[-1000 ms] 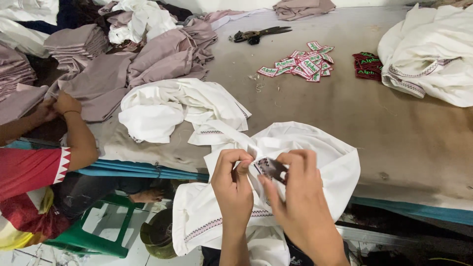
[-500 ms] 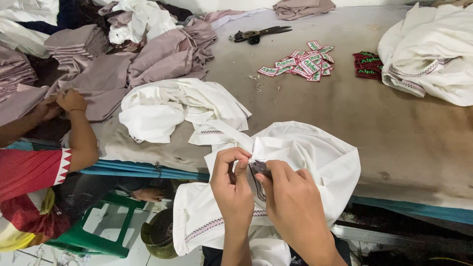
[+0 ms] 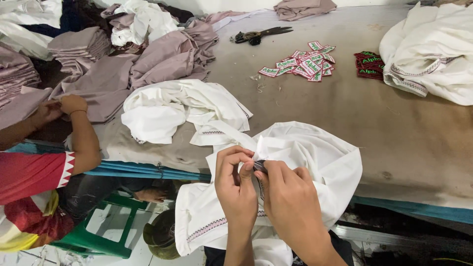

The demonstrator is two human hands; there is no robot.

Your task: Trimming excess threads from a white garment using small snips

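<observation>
Right hand (image 3: 288, 197) has closed over the small dark patch (image 3: 259, 165), now mostly hidden; a second ago it showed plainly. Left hand (image 3: 236, 184) pinches the white garment (image 3: 315, 157) beside it, at the near table (image 3: 404, 128) edge. Judgement: patch being positioned. Co-worker's hands unchanged, far left.

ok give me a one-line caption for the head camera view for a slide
Both hands, left hand and right hand, pinch a small dark tag on a white garment at the table edge.

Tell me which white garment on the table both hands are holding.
The white garment at the near table edge, pinched by left hand and right hand; the other white piles lie untouched.
</observation>
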